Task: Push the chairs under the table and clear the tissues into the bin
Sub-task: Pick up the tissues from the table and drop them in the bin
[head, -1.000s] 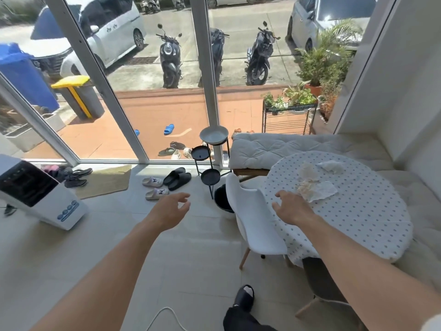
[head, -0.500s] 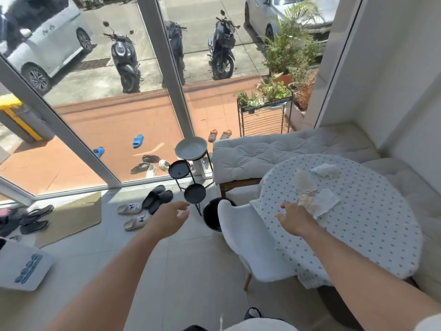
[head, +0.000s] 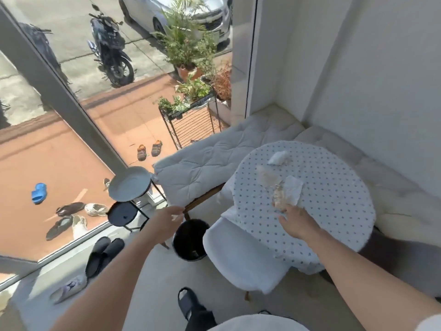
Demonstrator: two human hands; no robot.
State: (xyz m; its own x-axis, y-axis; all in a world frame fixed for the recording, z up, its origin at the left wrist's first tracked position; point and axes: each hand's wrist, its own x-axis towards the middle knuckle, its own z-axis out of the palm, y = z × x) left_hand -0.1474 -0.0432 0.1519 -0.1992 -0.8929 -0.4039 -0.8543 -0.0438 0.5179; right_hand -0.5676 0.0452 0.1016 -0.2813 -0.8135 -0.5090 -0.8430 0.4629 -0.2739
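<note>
My right hand (head: pixel 299 224) lay open on the polka-dot table (head: pixel 334 199), fingertips touching the nearest crumpled tissue (head: pixel 287 195), left hand (head: pixel 167 219) open, empty, above the black bin (head: pixel 189 240) beside that table, white chair (head: pixel 241 254) tucked partly under.

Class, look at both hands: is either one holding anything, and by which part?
Neither holds anything. The right hand reaches, open, to the near edge of the crumpled stained white tissue; the left hand hangs open.

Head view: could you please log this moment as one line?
right hand open, reaching tissues on table | left hand open, above bin | white chair tucked in
</note>
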